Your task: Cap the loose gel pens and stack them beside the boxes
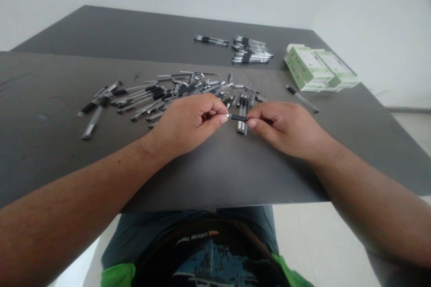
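Between my two hands a pen [238,117] with a black grip is held level above the table. My left hand [193,123] pinches its silvery tip end. At the black grip's other end, my right hand [286,130] is closed with thumb and forefinger; the rest of the barrel is hidden in that hand. Just behind the held pen, several pens [241,102] lie side by side on the table. A loose pile of pen parts [188,87], with clear barrels, black grips, caps and refills, spreads beyond my left hand.
Bundled pens [251,51] lie on the far table, with a smaller pen bundle [211,40] beside them. Green and white boxes [311,69] stand at the right. A single pen [302,98] lies before them. More pens [97,112] cross at the left on the grey table [202,179].
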{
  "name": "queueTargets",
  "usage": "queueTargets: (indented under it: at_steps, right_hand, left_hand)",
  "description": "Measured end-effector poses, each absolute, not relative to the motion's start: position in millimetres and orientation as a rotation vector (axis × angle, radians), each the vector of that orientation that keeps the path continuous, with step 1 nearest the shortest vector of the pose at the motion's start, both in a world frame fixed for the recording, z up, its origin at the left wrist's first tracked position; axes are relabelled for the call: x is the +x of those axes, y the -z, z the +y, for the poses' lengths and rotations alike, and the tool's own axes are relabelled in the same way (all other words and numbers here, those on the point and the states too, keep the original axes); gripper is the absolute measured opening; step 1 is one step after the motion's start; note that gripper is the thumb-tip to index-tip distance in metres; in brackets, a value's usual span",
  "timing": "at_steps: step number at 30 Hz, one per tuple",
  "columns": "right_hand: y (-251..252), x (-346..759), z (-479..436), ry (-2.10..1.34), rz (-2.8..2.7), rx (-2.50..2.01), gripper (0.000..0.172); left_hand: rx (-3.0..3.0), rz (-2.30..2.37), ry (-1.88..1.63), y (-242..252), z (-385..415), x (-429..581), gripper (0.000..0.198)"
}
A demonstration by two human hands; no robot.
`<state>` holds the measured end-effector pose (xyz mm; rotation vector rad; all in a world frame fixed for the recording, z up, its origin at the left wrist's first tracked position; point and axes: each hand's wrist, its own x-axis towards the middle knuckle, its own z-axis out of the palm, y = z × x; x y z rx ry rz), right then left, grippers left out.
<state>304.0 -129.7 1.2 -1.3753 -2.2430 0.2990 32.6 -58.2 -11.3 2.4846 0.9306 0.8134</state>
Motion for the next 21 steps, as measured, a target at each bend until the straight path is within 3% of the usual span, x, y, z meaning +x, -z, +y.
queueTargets:
  at_steps: [7, 11, 16, 19, 21]
  right_hand:
    - [-0.8, 303.9, -129.4, -0.323, -2.218, -1.366, 0.017]
    - [-1.1, 303.7, -129.9, -0.356, -2.228, -1.341, 0.025]
    - [-1.3, 303.2, -129.9, -0.344, -2.204, -1.389, 0.014]
    - [-1.7, 303.1, -129.8, -0.335, -2.246, -1.342, 0.026]
    - [-1.9, 303.1, -129.8, -0.339, -2.226, -1.343, 0.024]
  left_hand:
    - [2.492, 0.922, -0.792, 9.7, -57.8, 33.0, 0.016]
    - [2.486, 0.925, -0.795, 9.9, -57.5, 33.4, 0.016]
    - [2.492, 0.903, -0.807, 10.9, -56.5, 33.3, 0.016]
    - [2.49, 0.911, -0.801, 10.2, -56.8, 32.8, 0.016]
    - [2.488, 0.919, -0.811, 9.9, -57.4, 32.7, 0.017]
